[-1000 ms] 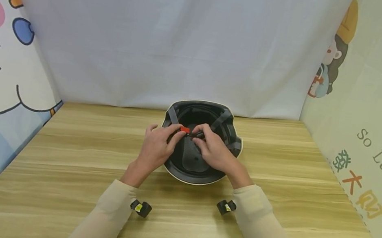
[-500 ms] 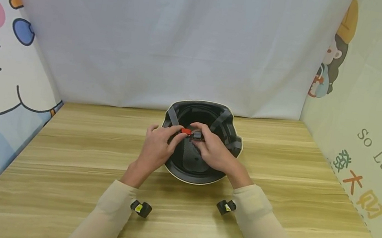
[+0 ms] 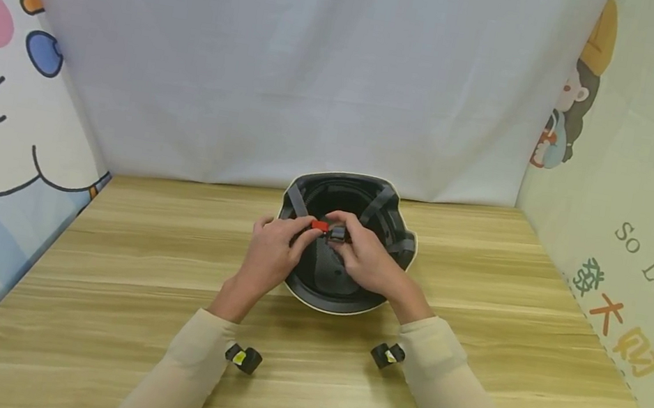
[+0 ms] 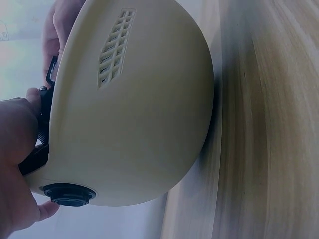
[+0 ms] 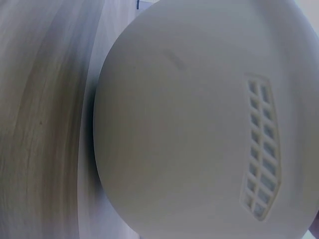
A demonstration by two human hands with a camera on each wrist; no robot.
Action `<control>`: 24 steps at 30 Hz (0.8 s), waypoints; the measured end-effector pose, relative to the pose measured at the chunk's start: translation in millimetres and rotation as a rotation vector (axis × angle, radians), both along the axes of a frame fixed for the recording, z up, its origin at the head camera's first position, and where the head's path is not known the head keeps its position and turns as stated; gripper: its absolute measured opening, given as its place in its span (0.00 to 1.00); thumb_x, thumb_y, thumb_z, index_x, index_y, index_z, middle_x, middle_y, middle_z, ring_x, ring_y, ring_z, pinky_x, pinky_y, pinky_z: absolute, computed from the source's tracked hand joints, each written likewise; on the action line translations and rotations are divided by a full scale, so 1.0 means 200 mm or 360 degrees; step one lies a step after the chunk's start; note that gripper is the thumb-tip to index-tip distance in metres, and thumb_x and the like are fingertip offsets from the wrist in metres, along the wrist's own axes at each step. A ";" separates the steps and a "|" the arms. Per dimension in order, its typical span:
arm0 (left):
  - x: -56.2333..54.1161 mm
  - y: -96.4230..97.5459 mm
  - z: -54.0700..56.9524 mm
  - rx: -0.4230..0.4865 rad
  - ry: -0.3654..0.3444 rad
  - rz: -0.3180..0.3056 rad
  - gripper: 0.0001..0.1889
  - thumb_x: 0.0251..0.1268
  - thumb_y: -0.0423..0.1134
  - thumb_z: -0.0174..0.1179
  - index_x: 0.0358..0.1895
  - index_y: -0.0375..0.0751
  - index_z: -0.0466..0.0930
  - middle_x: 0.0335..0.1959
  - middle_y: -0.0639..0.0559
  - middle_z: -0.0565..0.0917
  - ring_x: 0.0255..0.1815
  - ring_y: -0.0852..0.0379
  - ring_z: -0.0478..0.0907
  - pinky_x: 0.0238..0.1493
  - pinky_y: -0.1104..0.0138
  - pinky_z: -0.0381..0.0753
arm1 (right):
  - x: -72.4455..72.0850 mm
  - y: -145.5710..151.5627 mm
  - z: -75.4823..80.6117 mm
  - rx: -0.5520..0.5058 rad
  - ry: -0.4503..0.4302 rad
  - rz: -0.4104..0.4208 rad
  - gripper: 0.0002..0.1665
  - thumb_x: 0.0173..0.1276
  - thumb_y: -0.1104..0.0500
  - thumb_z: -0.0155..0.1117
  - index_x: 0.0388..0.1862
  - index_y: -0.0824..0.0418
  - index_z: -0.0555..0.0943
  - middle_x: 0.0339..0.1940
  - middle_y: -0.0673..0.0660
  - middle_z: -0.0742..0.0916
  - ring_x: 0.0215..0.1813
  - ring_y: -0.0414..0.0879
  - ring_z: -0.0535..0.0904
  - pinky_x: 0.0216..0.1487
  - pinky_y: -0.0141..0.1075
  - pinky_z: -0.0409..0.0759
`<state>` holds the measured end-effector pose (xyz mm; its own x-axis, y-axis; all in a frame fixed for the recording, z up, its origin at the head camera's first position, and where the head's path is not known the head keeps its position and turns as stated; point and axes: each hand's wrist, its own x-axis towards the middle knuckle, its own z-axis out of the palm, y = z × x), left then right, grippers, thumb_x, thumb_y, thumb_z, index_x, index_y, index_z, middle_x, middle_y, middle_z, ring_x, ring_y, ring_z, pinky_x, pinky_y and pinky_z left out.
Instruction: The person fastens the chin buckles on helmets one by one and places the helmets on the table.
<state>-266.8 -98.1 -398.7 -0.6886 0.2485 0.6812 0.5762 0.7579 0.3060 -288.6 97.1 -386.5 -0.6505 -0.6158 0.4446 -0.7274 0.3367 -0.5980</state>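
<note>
An upturned cream helmet [image 3: 328,301], black inside, rests on the table with its opening facing up. Above that opening, my left hand [image 3: 271,250] pinches the red part of the chin-strap buckle [image 3: 320,226] between thumb and fingers. My right hand [image 3: 370,261] holds the black part of the buckle [image 3: 336,234] close to the red one; whether the two are joined I cannot tell. The helmet shell [image 4: 139,119] fills much of the left wrist view, with both hands at its rim. In the right wrist view, the shell [image 5: 179,124] hides nearly all of my right hand.
Grey straps [image 3: 377,204] run along the helmet's inside. A wood-grain table [image 3: 132,274] lies around it, with a pale curtain [image 3: 321,76] behind and printed panels at both sides. A small black camera [image 3: 243,359] sits at each wrist.
The black buckle part has turned in my right fingers, showing more of its face, and has come up beside the red part. My left hand has barely shifted.
</note>
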 end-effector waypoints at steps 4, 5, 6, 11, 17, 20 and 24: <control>0.00 0.00 0.00 0.0001 -0.0013 0.0007 0.17 0.65 0.49 0.56 0.48 0.41 0.82 0.35 0.50 0.85 0.35 0.51 0.80 0.51 0.43 0.64 | 0.01 0.00 0.00 -0.0020 -0.0010 0.0002 0.23 0.70 0.69 0.51 0.63 0.64 0.62 0.45 0.57 0.79 0.42 0.42 0.78 0.36 0.36 0.74; 0.00 0.00 0.00 0.0001 -0.0015 0.0010 0.17 0.65 0.49 0.56 0.48 0.41 0.82 0.36 0.50 0.85 0.36 0.51 0.80 0.51 0.43 0.64 | 0.01 -0.01 0.00 -0.0024 -0.0012 0.0002 0.23 0.70 0.69 0.51 0.63 0.64 0.62 0.45 0.57 0.79 0.42 0.42 0.78 0.35 0.36 0.74; 0.00 0.00 0.00 0.0001 -0.0014 0.0013 0.17 0.65 0.48 0.56 0.48 0.41 0.82 0.36 0.50 0.85 0.35 0.51 0.80 0.51 0.43 0.64 | 0.01 -0.01 0.00 -0.0029 -0.0016 0.0000 0.23 0.70 0.69 0.51 0.62 0.64 0.62 0.45 0.57 0.79 0.41 0.42 0.78 0.35 0.36 0.74; 0.01 0.00 0.00 -0.0047 0.0035 0.0003 0.17 0.65 0.49 0.57 0.46 0.42 0.83 0.33 0.50 0.85 0.34 0.51 0.80 0.49 0.44 0.66 | 0.01 -0.03 0.00 -0.0028 -0.0041 0.0015 0.22 0.71 0.68 0.51 0.62 0.64 0.63 0.48 0.57 0.79 0.45 0.42 0.77 0.41 0.35 0.76; 0.01 0.01 0.01 -0.0049 0.0039 -0.0022 0.16 0.64 0.50 0.57 0.44 0.43 0.84 0.30 0.52 0.84 0.33 0.52 0.80 0.48 0.44 0.66 | 0.01 -0.04 0.00 -0.0025 -0.0043 0.0008 0.22 0.70 0.67 0.52 0.61 0.64 0.63 0.50 0.57 0.79 0.49 0.44 0.77 0.45 0.35 0.76; 0.01 0.00 0.00 -0.0050 0.0031 -0.0024 0.16 0.64 0.50 0.57 0.45 0.43 0.84 0.30 0.51 0.84 0.33 0.52 0.79 0.48 0.44 0.67 | 0.01 -0.03 0.00 -0.0016 -0.0049 0.0015 0.21 0.71 0.66 0.51 0.62 0.63 0.63 0.50 0.57 0.78 0.49 0.43 0.77 0.45 0.35 0.76; 0.00 0.00 0.00 -0.0043 -0.0009 -0.0031 0.16 0.64 0.49 0.57 0.46 0.43 0.83 0.33 0.51 0.84 0.35 0.52 0.79 0.49 0.44 0.66 | 0.01 -0.02 0.00 -0.0023 -0.0087 0.0011 0.18 0.73 0.61 0.49 0.61 0.61 0.66 0.51 0.54 0.78 0.50 0.41 0.76 0.47 0.36 0.75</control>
<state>-265.9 -98.4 -398.5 -0.6872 0.2803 0.6702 0.5894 0.7545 0.2887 -286.5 92.3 -386.6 -0.6699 -0.6142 0.4172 -0.6957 0.3230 -0.6416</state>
